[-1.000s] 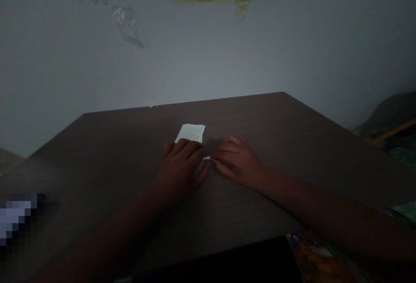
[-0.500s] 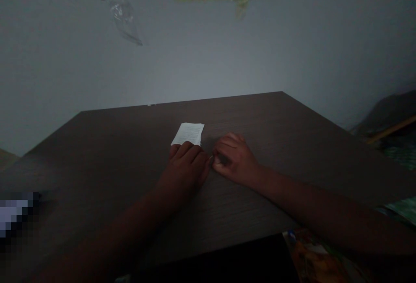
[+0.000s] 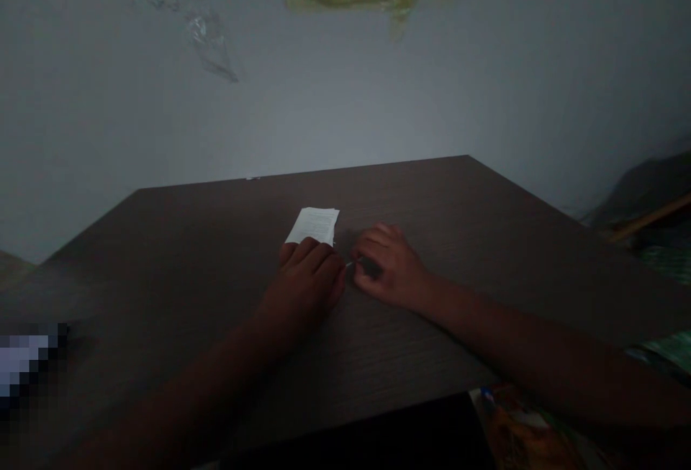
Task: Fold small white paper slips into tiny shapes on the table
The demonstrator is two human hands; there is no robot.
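A small white folded paper (image 3: 314, 226) with printed text lies near the middle of a dark wooden table (image 3: 464, 240). My left hand (image 3: 305, 283) lies flat over its near half, fingers together and pressing down. My right hand (image 3: 386, 265) sits just to the right, fingers curled, pinching the paper's right near corner, where a thin white edge shows between the two hands. The near part of the paper is hidden under my left hand.
The table's far edge meets a pale wall (image 3: 345, 110). A blurred pixelated patch (image 3: 26, 362) sits at the left. Colourful printed material (image 3: 518, 427) lies at the near right, beyond the table's front edge. Dim objects stand at the far right (image 3: 648, 204).
My right hand's fingers curled from flat into a pinch at the paper's corner. My left hand slid slightly toward me, uncovering a little more of the paper.
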